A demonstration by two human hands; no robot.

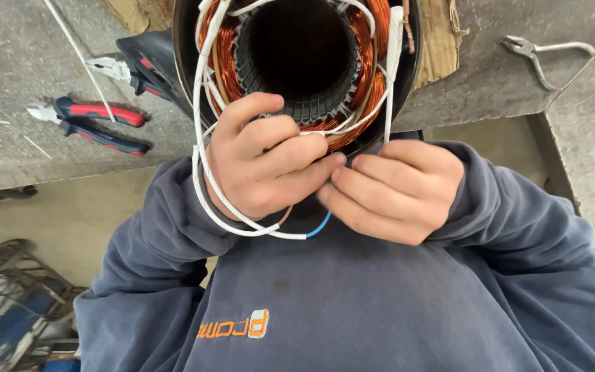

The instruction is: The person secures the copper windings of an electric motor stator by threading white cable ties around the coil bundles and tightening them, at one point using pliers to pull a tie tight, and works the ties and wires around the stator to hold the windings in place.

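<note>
- Grey workbench [22,62] runs across the top of my view, with a cut-out where I stand.
- Motor stator [304,62] sits at the bench edge just above my hands, bore facing me, copper windings [223,48] ringed around the dark slotted core.
- My left hand [266,162] is curled against the stator's lower rim, fingers closed narrow around the white sleeved leads [204,176] that loop down from the windings and under my wrist.
- My right hand [397,189] is also curled tight, fingertips meeting the left's; what they pinch is hidden.
- Red-handled pliers [98,124] lie on the bench, well left of the stator.
- Bare metal pliers [542,55] lie far right.
- Blue wire end [319,225] pokes from the white sleeve below my left hand.
</note>
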